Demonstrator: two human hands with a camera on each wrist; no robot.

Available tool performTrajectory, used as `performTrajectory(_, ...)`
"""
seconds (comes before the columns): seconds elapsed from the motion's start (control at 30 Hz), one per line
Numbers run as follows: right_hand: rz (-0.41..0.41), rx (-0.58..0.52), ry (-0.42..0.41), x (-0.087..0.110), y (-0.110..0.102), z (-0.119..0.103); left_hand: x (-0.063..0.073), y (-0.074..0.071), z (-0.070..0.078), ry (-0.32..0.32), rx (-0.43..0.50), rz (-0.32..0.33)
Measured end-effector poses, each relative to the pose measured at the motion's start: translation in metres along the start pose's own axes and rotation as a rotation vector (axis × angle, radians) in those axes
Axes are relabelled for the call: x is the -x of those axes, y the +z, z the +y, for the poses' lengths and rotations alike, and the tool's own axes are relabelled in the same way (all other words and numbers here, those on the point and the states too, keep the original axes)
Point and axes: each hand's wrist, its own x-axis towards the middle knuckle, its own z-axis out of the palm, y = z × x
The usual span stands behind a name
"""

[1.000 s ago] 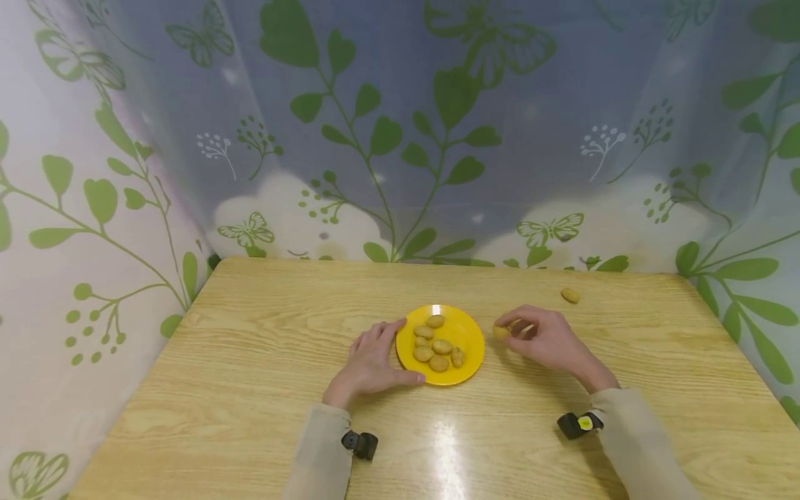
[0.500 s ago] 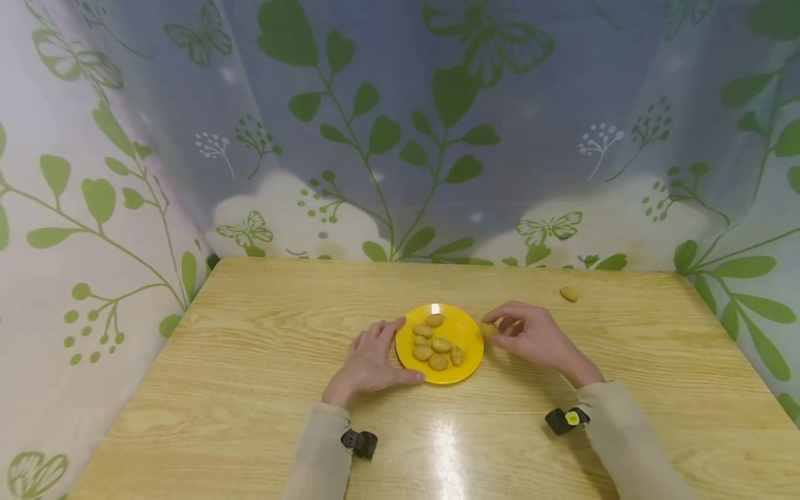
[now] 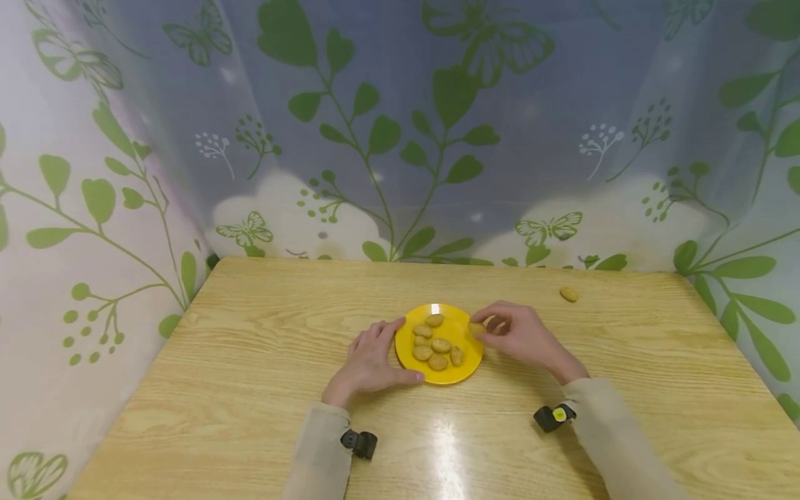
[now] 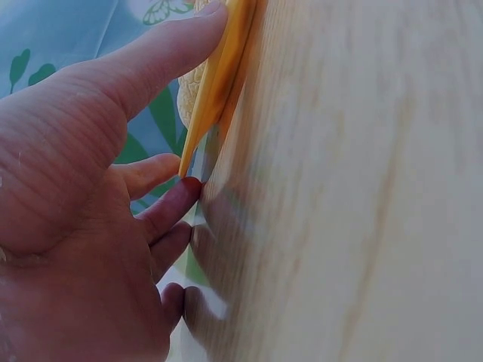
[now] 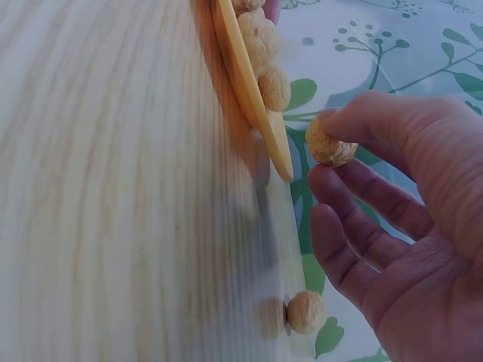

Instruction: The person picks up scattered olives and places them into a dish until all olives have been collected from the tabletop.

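Observation:
A yellow plate [image 3: 446,377] on the table holds several tan, oval nuts [image 3: 441,345] with rough, netted shells; whether they are walnuts or peanuts I cannot tell. My left hand [image 3: 370,364] rests at the plate's left side, thumb on the near rim and fingers spread along the edge, their tips down by the table in the left wrist view. Just over the plate's right rim, my right hand [image 3: 521,336] pinches one nut [image 5: 330,148] between thumb and fingertips. In the right wrist view the nut is apart from the plate, the other fingers loosely bent.
One more nut [image 3: 569,294] lies alone near the table's back right edge. The wooden table [image 3: 250,333] meets a patterned curtain [image 3: 400,139] at the back and sides. Small black cameras [image 3: 360,444] are strapped on both wrists.
My right hand has moved left with the pinched nut, from beside the plate to over its right rim. The left hand, the plate and the lone nut have stayed in place.

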Motion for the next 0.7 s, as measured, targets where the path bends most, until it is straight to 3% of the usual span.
performTrajectory(0.7,-0.042,-0.021,-0.036,-0.017,0.026,-0.016,0.000,0.001,-0.001,-0.002,0.007,0.003)
